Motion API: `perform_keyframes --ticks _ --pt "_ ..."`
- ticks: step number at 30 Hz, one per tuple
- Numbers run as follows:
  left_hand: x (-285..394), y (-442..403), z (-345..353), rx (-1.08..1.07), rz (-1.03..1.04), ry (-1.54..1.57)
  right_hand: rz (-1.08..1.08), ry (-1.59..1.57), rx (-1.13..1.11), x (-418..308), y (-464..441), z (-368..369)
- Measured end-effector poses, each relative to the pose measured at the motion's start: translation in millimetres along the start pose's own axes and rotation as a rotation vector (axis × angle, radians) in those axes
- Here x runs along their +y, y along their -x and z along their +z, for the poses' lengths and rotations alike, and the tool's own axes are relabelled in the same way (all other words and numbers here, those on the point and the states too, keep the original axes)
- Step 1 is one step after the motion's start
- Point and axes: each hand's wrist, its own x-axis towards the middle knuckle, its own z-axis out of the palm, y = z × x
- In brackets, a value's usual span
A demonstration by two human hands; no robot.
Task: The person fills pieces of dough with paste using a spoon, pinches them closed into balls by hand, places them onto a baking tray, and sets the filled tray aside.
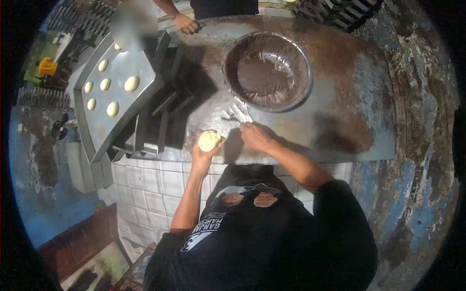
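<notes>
My left hand (pixel 204 154) is closed around a round, pale yellow piece of dough (pixel 209 140), its flattened face turned up. To the right of it, my right hand (pixel 256 137) grips a small flat spatula (pixel 244 115), its pale blade pointing away from me just above or on the table. Beyond the blade stands a wide metal bowl (pixel 305 92) with thick brown filling (pixel 262 80) smeared over its bottom and sides. The spatula's blade lies just outside the bowl's near rim; its handle is hidden in my fingers.
At the left, a metal tray (pixel 99 128) with several dough balls (pixel 131 83) rests tilted on stacked trays (pixel 150 121). The worn metal table (pixel 340 97) ends close to my body. Across it, another person's hand (pixel 185 24) rests near the far edge.
</notes>
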Motion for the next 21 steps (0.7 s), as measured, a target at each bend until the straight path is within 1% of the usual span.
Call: perform_keyframes --ticks 1,3,5,6,8,9,11,12,14,15,17,18,20,21 --pt "4.8 -8.3 0.9 0.039 0.052 -0.091 0.007 0.014 -0.018 -0.9 -4.3 -19.7" --pt "12.6 -32.7 -1.6 -0.007 0.043 -0.169 0.111 -0.275 -0.006 -21.8 -12.3 -90.1" --pt "18.2 -59.6 0.7 -0.019 0.134 -0.261 0.255 -0.109 -0.020 -11.9 -38.0 -136.1" --pt "30.9 -66.8 6.8 -0.013 0.122 -0.246 0.256 -0.101 -0.038 8.3 -48.7 -135.7" --pt "60.4 -79.0 20.9 0.007 0.069 -0.268 0.037 0.007 0.320 51.6 -65.1 -116.5" --pt "57.7 -90.7 19.9 0.007 0.060 -0.261 0.040 0.011 0.309 64.5 -75.0 -108.1" --pt "47.4 -113.6 14.8 -0.066 0.111 -0.220 0.275 0.326 -0.163 82.6 -90.0 -93.8" --pt "43.5 -122.4 11.5 -0.066 0.105 -0.217 0.276 0.327 -0.169 84.3 -92.3 -87.8" --pt "34.1 -135.0 4.6 -0.042 0.149 -0.240 0.154 0.346 -0.056 86.3 -89.5 -76.4" --pt "35.0 -138.0 2.3 -0.039 0.144 -0.233 0.152 0.350 -0.064 82.1 -90.7 -79.2" --pt "39.5 -141.4 -2.6 -0.015 0.143 -0.289 0.287 0.137 -0.159 68.9 -98.5 -91.9" --pt "38.0 -144.2 -5.8 -0.014 0.145 -0.288 0.285 0.139 -0.158 76.2 -102.8 -86.0" --pt "30.1 -149.2 -10.3 0.014 0.141 -0.305 0.198 -0.226 -0.111 102.5 -105.3 -70.2" --pt "29.0 -149.0 -10.1 0.009 0.147 -0.303 0.200 -0.222 -0.105 108.2 -103.4 -77.3"
